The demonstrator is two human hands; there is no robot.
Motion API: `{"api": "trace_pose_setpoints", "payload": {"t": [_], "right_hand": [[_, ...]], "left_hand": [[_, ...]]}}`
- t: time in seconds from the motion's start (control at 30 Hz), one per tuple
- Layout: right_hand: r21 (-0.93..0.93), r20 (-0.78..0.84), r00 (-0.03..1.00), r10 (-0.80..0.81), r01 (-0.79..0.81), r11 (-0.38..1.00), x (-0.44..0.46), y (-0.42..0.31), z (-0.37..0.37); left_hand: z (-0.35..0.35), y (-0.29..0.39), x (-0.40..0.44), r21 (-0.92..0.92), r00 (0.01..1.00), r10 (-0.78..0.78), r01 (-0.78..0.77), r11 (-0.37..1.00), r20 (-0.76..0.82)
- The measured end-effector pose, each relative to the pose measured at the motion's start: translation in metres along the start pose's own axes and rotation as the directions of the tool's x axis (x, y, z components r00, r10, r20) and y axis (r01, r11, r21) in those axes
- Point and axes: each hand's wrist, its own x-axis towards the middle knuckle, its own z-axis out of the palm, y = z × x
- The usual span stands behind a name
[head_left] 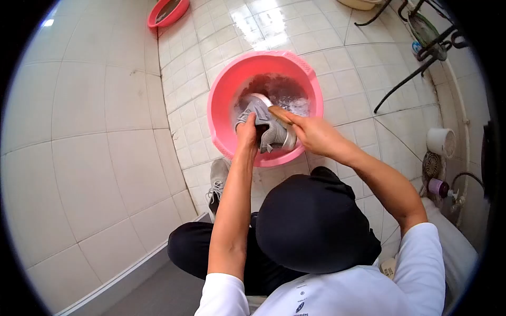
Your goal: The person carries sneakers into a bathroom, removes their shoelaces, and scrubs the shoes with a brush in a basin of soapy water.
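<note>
A grey sneaker [276,134] with a white sole is held over the large pink basin [215,117], its toe pointing away from me. My left hand [246,134] grips the shoe at its opening, thumb on the upper. In my right hand [318,136] is a brush with a wooden back [281,114], laid against the right side of the sneaker near the sole. Its bristles are hidden. Dark, sudsy water [274,84] fills the bottom of the basin.
A smaller pink basin [182,11] sits at the far left by the tiled wall. To the right stand a black metal rack [406,81], a white tub [440,142] and a pump bottle [437,186]. My shoe [218,176] is just left of the large basin.
</note>
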Motion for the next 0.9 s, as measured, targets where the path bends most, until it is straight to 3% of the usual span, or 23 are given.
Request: {"api": "trace_pose_setpoints", "payload": {"t": [0.1,0.17,0.27,0.33,0.37,0.43,0.47,0.53,0.6,0.7,0.77,0.9], "right_hand": [[-0.001,-0.015,0.997,0.079,-0.079,0.997,0.039,0.007,0.028],[-0.086,-0.084,0.994,0.067,-0.075,0.994,0.084,0.030,0.056],[-0.021,-0.098,0.992,0.082,-0.084,0.996,0.099,0.019,0.054],[-0.150,0.223,0.971,0.083,-0.050,0.987,0.071,-0.001,0.013],[-0.080,0.264,0.964,0.007,0.015,0.997,0.050,0.006,-0.001],[0.073,0.353,0.934,0.056,-0.088,0.993,0.007,-0.012,-0.037],[0.131,0.398,0.900,0.178,-0.248,0.960,-0.006,-0.029,-0.054],[0.087,0.277,0.957,0.088,-0.116,0.989,-0.005,-0.019,-0.033],[0.047,0.183,0.980,0.073,-0.083,0.995,0.016,0.006,0.006],[0.048,0.139,0.961,0.241,-0.249,0.967,0.082,0.007,0.030],[-0.010,0.156,0.935,0.319,-0.322,0.947,0.108,0.003,0.037],[-0.119,0.307,0.940,0.148,-0.116,0.986,0.068,0.012,0.012]], "left_hand": [[-0.004,-0.001,0.004,0.020,0.992,-0.095,0.093,0.995,0.088],[0.000,-0.006,0.007,-0.012,0.995,-0.028,0.029,1.000,0.092],[0.006,0.006,-0.011,-0.011,0.997,-0.033,0.034,0.999,0.065],[0.007,0.008,-0.011,-0.042,1.000,-0.014,0.013,0.999,-0.026],[0.007,0.007,-0.008,-0.061,0.997,-0.005,0.000,0.998,-0.079],[0.002,-0.003,0.003,-0.022,0.989,0.002,-0.006,1.000,-0.151],[0.001,-0.004,0.003,-0.007,0.986,-0.016,0.015,1.000,-0.165],[-0.008,-0.015,0.010,0.016,0.991,-0.017,0.019,1.000,-0.132],[-0.009,-0.019,0.010,0.032,0.995,0.026,-0.023,0.999,-0.099],[-0.016,-0.032,0.019,0.063,0.996,0.085,-0.083,0.995,-0.032],[-0.017,-0.029,0.016,0.144,0.995,0.091,-0.084,0.986,-0.045],[-0.007,-0.020,0.011,0.063,0.996,0.059,-0.054,0.997,-0.073]]}}
